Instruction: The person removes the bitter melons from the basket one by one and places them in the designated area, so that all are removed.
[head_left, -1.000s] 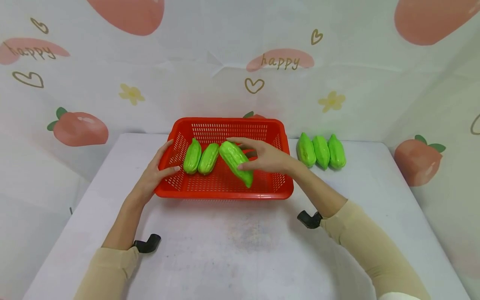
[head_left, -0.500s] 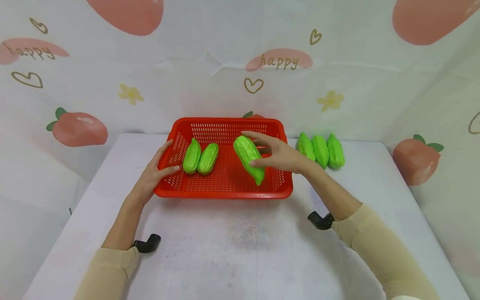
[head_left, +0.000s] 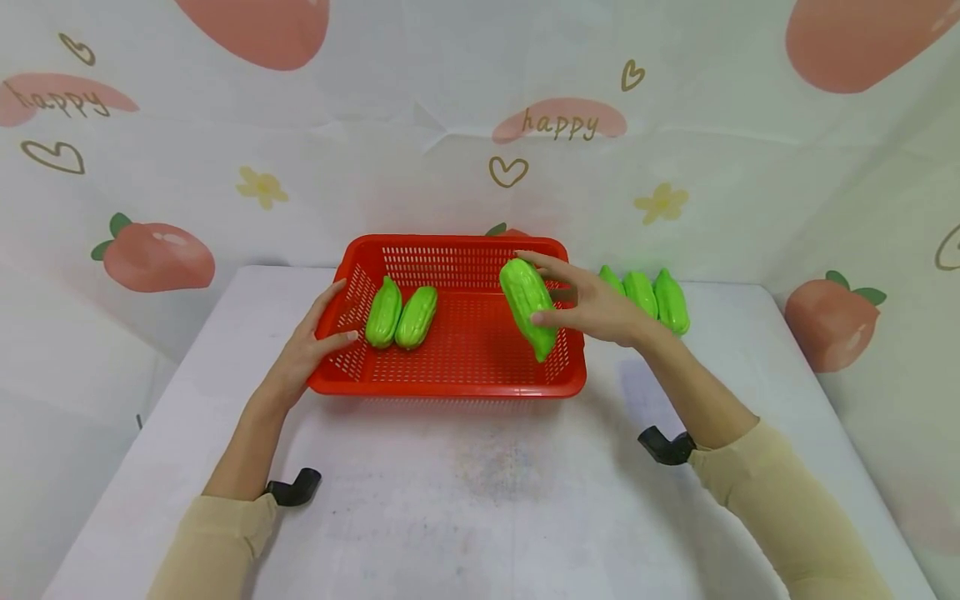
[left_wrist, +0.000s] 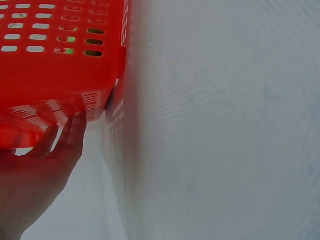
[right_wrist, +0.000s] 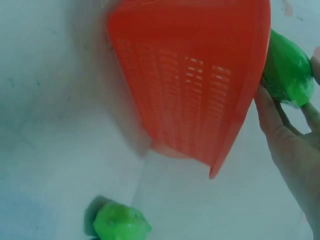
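Observation:
A red plastic basket (head_left: 450, 390) with slotted walls stands on the table. My left hand (head_left: 303, 346) grips its left rim, thumb over the edge and fingers against the outer wall, as the left wrist view shows. My right hand (head_left: 596, 308) holds a green ribbed gourd (head_left: 527, 304) between thumb and fingers, tilted, pointed tip toward me, above the basket's right part. In the right wrist view the held gourd (right_wrist: 287, 70) appears beyond the basket rim. Two similar gourds, one at the left (head_left: 384, 312) and one beside it (head_left: 417, 318), lie inside the basket's left half.
Right of the basket, three more green gourds (head_left: 671, 302) lie in a row near the table's back edge, partly behind my right wrist. A patterned cloth (head_left: 420, 183) hangs behind the white table (head_left: 420, 500). Black wrist mounts (head_left: 296, 487) stick out at both forearms.
My right hand has moved right with the gourd, from mid-basket toward the basket's right side, and the gourd has turned more upright. The left hand, basket and other gourds have stayed in place.

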